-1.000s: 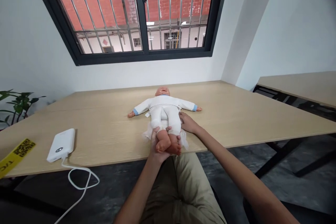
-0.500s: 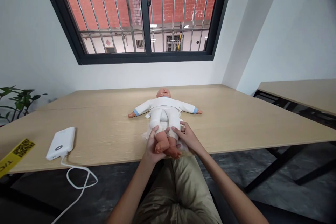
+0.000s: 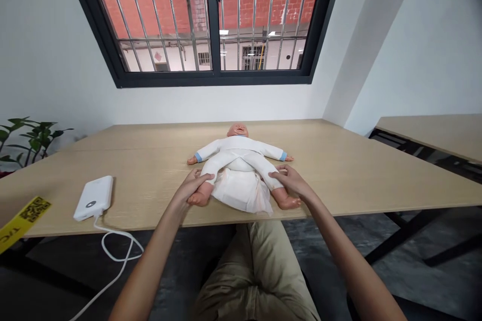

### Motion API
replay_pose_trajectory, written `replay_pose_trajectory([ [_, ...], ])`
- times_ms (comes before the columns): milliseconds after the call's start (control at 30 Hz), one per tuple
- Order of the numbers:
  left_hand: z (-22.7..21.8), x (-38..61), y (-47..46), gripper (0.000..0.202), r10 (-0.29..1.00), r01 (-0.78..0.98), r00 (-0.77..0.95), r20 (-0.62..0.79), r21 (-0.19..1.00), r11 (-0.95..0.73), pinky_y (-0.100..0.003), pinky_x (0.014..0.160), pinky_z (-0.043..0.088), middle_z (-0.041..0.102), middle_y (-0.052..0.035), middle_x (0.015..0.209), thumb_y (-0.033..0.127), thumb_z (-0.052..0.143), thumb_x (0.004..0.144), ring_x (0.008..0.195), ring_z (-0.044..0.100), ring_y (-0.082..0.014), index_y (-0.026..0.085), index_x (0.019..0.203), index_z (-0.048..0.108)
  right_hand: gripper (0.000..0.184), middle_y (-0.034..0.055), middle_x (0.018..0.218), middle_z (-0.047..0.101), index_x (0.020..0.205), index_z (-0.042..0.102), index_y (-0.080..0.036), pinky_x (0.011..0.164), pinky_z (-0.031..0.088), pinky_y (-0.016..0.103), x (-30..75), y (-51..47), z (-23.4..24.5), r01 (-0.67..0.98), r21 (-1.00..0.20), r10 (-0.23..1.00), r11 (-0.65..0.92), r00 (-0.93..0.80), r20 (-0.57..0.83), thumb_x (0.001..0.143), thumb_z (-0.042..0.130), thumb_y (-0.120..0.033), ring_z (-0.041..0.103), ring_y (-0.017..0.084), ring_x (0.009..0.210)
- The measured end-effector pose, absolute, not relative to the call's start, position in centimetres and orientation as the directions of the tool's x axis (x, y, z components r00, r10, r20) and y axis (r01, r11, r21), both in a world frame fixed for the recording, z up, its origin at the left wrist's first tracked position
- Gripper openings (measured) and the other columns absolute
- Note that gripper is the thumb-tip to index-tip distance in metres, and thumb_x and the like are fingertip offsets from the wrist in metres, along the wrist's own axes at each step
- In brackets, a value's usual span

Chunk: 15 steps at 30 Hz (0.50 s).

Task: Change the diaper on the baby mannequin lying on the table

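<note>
A baby doll (image 3: 241, 144) in a white suit with blue cuffs lies on its back on the table, head toward the window. Its arms stretch out sideways and its legs are spread apart. Between the legs a white diaper (image 3: 241, 191) lies unfolded, its upper part under the doll's bottom. My left hand (image 3: 193, 185) is closed around the doll's lower leg on the left. On the other side my right hand (image 3: 291, 180) grips the other leg near the knee, thumb on top. Some fingers of both hands are hidden behind the legs.
A white power bank (image 3: 94, 196) with a white cable (image 3: 120, 259) sits at the table's left front. Beside it is a yellow tag (image 3: 23, 220). A potted plant (image 3: 35, 140) stands at the far left. A second table (image 3: 433, 133) is at the right.
Both hands have moved apart, spreading the doll's legs from together to wide open. The diaper between them has come into full view. The camera view has shifted slightly.
</note>
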<state>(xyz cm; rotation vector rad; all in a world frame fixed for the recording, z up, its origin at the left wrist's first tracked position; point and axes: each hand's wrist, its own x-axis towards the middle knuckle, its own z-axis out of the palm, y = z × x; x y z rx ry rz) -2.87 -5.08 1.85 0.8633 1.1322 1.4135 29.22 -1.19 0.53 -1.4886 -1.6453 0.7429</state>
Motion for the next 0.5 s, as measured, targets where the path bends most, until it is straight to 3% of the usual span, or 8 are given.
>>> replay_pose_trajectory([
  [67,1.6,-2.8,-4.7,0.035,0.984,-0.242,-0.174,-0.037,0.97,-0.006,-0.018,0.063,0.048,0.07,-0.0014,0.082,0.01,0.085,0.055,0.07,0.063,-0.0116,0.016,0.083,0.064,0.04,0.0127,0.099,0.066,0.106,0.059,-0.012,0.08,0.046,0.036,28.6,-1.9,1.1,0.733,-0.667,0.967,0.133,0.052,0.25,0.079,0.066,-0.04,0.061,0.027,0.092],
  [133,0.9,-2.5,-4.4,0.035,0.994,-0.256,-0.106,-0.038,0.967,0.01,-0.02,0.066,0.049,0.071,-0.003,0.086,0.015,0.085,0.057,0.075,0.065,-0.0143,0.017,0.086,0.065,0.034,0.0182,0.11,0.064,0.112,0.058,-0.011,0.088,0.042,0.043,27.2,-3.2,1.5,0.911,-0.394,0.902,0.12,0.065,0.427,0.084,0.061,-0.029,0.057,0.033,0.103],
  [167,0.4,-2.3,-4.3,0.034,0.997,-0.277,-0.069,-0.038,0.961,0.018,-0.021,0.068,0.05,0.072,-0.0041,0.089,0.019,0.084,0.06,0.077,0.065,-0.0156,0.017,0.088,0.066,0.029,0.0199,0.113,0.062,0.113,0.059,-0.01,0.092,0.04,0.045,26.2,-4.0,1.5,0.953,-0.265,0.86,0.149,0.008,0.51,0.087,0.056,-0.022,0.055,0.034,0.108],
  [233,-0.3,-1.7,-4.2,0.032,0.999,-0.325,-0.009,-0.052,0.945,0.046,-0.023,0.069,0.051,0.073,-0.0058,0.092,0.025,0.082,0.065,0.078,0.066,-0.0174,0.016,0.092,0.067,0.026,0.0187,0.113,0.063,0.112,0.061,-0.012,0.095,0.039,0.043,23.9,-5.6,1.0,0.941,-0.109,0.809,0.321,-0.212,0.548,0.09,0.047,-0.013,0.055,0.031,0.11],
  [300,-0.6,-1.2,-4.1,0.027,0.997,-0.355,0.013,-0.082,0.931,0.082,-0.023,0.066,0.052,0.074,-0.0058,0.087,0.027,0.079,0.069,0.074,0.066,-0.0168,0.015,0.09,0.069,0.028,0.0147,0.12,0.063,0.117,0.061,-0.014,0.1,0.039,0.039,21.8,-6.8,-0.2,0.834,-0.08,0.744,0.546,-0.439,0.504,0.093,0.05,-0.021,0.054,0.027,0.115],
  [400,-0.4,-0.8,-4.1,0.018,0.991,-0.394,0.009,-0.135,0.91,0.128,-0.022,0.061,0.052,0.073,-0.005,0.079,0.024,0.076,0.073,0.067,0.065,-0.0152,0.013,0.085,0.069,0.054,0.0158,0.131,0.058,0.128,0.056,-0.012,0.112,0.03,0.047,20.1,-7.4,-2.3,0.777,-0.104,0.718,0.621,-0.511,0.473,0.087,0.061,-0.047,0.045,0.032,0.129],
  [433,-0.2,-0.8,-4.1,0.016,0.987,-0.414,0.022,-0.157,0.898,0.152,-0.022,0.061,0.052,0.073,-0.0054,0.078,0.023,0.075,0.073,0.065,0.065,-0.0154,0.013,0.084,0.069,0.06,0.0172,0.133,0.056,0.131,0.054,-0.011,0.114,0.026,0.051,19.9,-7.3,-2.8,0.785,-0.11,0.733,0.609,-0.504,0.457,0.084,0.064,-0.047,0.042,0.034,0.132],
  [500,-0.1,-1.0,-4.0,0.019,0.976,-0.451,0.075,-0.203,0.866,0.215,-0.024,0.06,0.053,0.073,-0.0071,0.078,0.022,0.074,0.073,0.064,0.067,-0.0168,0.012,0.088,0.068,0.059,0.0181,0.135,0.055,0.132,0.054,-0.009,0.117,0.022,0.053,20.0,-6.9,-3.3,0.816,-0.12,0.778,0.566,-0.48,0.404,0.08,0.068,-0.032,0.041,0.036,0.133],
])
